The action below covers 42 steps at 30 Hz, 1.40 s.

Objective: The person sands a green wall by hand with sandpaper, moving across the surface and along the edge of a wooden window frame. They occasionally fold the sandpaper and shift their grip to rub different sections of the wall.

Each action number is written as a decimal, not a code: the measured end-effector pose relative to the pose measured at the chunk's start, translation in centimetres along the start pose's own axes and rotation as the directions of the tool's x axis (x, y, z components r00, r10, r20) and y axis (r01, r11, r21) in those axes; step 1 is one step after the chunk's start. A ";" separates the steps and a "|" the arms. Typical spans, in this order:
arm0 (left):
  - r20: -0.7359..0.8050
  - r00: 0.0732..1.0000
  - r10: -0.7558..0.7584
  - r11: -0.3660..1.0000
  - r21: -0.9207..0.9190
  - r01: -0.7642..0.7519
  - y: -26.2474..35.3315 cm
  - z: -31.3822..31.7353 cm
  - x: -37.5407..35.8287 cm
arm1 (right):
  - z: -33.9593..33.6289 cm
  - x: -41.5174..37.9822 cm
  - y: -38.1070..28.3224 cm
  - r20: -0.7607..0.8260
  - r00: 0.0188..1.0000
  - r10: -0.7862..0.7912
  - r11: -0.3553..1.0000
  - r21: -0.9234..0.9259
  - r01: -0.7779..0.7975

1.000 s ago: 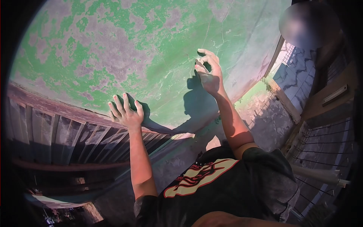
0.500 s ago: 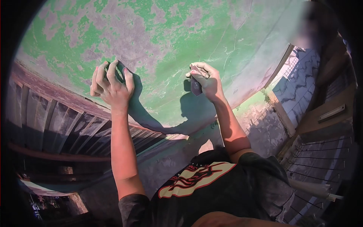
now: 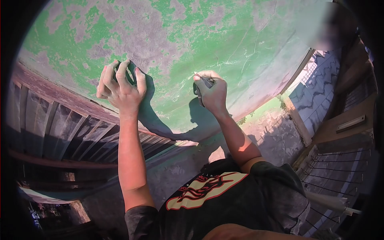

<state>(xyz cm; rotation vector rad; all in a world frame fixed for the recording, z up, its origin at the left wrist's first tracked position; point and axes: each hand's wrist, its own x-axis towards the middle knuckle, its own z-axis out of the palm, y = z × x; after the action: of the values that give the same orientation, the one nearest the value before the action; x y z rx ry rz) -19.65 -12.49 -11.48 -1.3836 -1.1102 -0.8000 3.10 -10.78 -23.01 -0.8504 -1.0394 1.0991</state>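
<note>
Against a green wall (image 3: 208, 36) with its paint worn off in wide grey patches, both of the person's hands are raised. On the right, the right hand (image 3: 211, 93) is curled shut around a small dark tool (image 3: 199, 91), most likely a scraper, though too little of it shows to be sure. Its dark body lies along the palm side of the hand, under the bent fingers (image 3: 208, 76), with the thumb pressed to it. A pale narrow tip juts out above the knuckles and meets the wall just above the hand. The hand casts a dark shadow on the paint directly below and left of itself.

Well apart to the left, the left hand (image 3: 120, 86) rests against the same wall. Its fingers are bent and spread, their tips on the painted surface, and they grip nothing. A dark gap shows between the index and middle fingers; its shadow falls to the right of the hand.

Below the left hand runs a reddish wooden ledge (image 3: 60, 98) above dark slatted boards (image 3: 80, 132). At the bottom the person's black T-shirt (image 3: 240, 200) shows a cream and red print. To the right, a paved yard (image 3: 276, 124) and a wire fence (image 3: 340, 168) lie far below.
</note>
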 end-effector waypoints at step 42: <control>-0.059 0.997 -0.045 0.997 -0.070 0.041 0.3 0.3 -0.4 | -5.5 3.4 -2.9 0.491 0.793 -0.360 0.613 -0.516 0.598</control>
<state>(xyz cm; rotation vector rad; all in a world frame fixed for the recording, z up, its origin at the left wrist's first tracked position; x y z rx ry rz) -19.55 -12.26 -12.02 -1.3874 -1.0769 -0.9133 9.53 -8.42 -21.25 -0.8387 -1.8985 0.3795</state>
